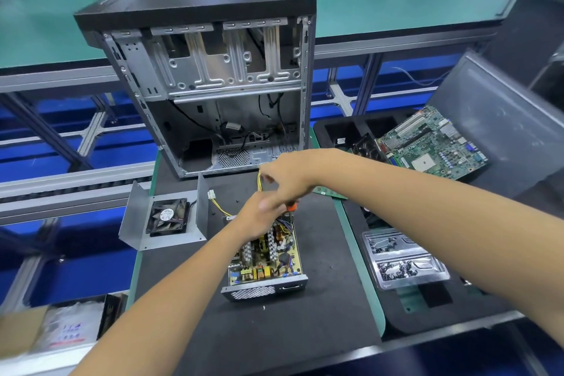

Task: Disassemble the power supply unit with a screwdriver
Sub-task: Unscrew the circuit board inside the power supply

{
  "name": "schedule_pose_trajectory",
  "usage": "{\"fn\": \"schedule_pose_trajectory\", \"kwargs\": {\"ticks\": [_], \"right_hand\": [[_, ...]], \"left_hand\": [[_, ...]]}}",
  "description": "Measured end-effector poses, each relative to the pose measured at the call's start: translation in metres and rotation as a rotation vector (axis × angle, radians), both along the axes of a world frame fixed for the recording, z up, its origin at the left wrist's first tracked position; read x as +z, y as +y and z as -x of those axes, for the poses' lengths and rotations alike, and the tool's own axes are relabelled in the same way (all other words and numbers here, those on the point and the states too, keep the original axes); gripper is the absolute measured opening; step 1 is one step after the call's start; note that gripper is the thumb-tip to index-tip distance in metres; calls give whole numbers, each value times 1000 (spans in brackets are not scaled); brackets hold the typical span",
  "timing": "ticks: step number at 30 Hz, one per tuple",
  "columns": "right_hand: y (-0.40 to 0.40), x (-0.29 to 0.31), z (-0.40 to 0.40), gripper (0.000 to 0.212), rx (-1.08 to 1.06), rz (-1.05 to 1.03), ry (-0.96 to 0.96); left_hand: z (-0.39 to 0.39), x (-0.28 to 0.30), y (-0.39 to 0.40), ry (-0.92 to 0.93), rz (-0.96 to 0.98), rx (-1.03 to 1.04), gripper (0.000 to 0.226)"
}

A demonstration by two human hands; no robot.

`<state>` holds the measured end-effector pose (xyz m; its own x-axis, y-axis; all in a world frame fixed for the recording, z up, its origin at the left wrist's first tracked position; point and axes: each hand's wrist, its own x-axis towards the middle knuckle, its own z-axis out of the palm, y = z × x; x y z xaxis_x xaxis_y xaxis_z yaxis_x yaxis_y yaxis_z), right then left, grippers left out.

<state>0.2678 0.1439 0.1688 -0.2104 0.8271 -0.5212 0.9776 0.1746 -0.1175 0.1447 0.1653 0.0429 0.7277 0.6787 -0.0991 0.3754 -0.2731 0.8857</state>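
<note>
Working a screw at the far end of the open power supply (265,256)

It sits mid-mat (259,339). My left hand (259,217) steadies it, fingers bent; my right hand (287,177) grips the screwdriver (291,207). A slip could gouge the board or nick wires.

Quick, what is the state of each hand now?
Left hand: holding the screwdriver, over the power supply.
Right hand: fingers curled; holding anything, cannot tell.

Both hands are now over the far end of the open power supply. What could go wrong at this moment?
1. The screwdriver works among loose wires; a slip may nick them.
2. Both the left hand and right hand hide the tip, so aiming is harder.
3. The open power supply is not clamped; it may slide.
</note>
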Motion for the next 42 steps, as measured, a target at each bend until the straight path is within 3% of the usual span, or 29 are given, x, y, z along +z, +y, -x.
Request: {"fn": "schedule_pose_trajectory", "kwargs": {"ticks": [3,8,12,17,21,24,28,34,42], "right_hand": [[-1,-2,3,47,-88,-92,-94],[0,-3,7,31,-27,-10,-161],[3,-6,3,24,104,-93,-202],[3,-6,0,14,159,-82,-142],[2,-7,2,21,194,-72,-110],[2,-3,0,41,66,-14,-78],[1,0,-3,56,-154,40,1],[4,-2,-4,26,-112,94,9],[11,-4,-2,24,125,79,-69]], "left_hand": [[0,2,-4,-30,47,40,23],[3,-3,1,-12,82,48,16],[7,2,5,-3,124,-40,18],[9,1,7,36,177,-58,21],[5,0,6,22,143,-33,15],[5,-1,5,-17,85,-30,12],[7,2,7,-22,98,-51,35],[7,0,12,-29,197,-43,19],[6,-6,15,-5,204,-38,16]]}}
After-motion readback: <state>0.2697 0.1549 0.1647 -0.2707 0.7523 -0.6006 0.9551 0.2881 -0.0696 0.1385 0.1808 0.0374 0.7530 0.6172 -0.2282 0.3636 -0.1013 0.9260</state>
